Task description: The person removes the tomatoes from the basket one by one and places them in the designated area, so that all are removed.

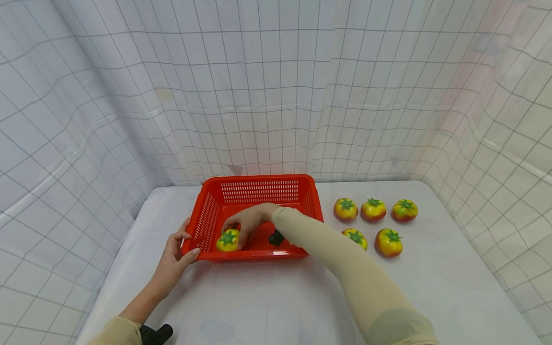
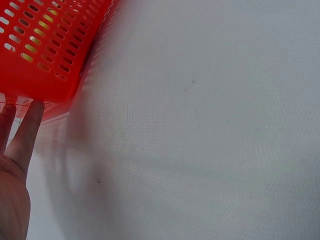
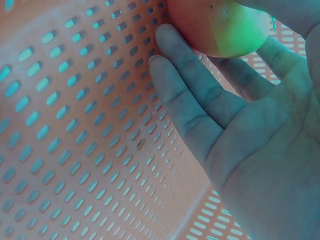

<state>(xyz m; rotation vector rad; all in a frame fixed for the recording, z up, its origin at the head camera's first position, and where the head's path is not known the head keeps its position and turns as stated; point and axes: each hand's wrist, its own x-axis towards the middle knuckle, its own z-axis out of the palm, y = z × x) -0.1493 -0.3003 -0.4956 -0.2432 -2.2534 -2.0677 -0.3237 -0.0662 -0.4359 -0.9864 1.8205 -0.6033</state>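
A red plastic basket [image 1: 258, 178] with slotted walls stands on the white table. At its near left corner my left hand [image 1: 171, 261] grips the rim, thumb on top and fingers along the outer wall. The left wrist view shows two of those fingers [image 2: 31, 125] against the basket's outside. Inside the basket, at the near left, my right hand [image 1: 251, 221] holds a yellow-and-red tomato [image 1: 226, 241] with a green star-shaped top. Its fingers and thumb are round the tomato [image 3: 227, 30] beside the slotted wall [image 3: 95, 115] in the right wrist view.
Several similar tomatoes [image 1: 389, 243] lie on the table right of the basket in two rough rows; my right forearm [image 1: 340, 254] partly covers one [image 1: 355, 238]. White gridded curtains [image 1: 267, 96] stand behind and along both sides of the table [image 1: 258, 306].
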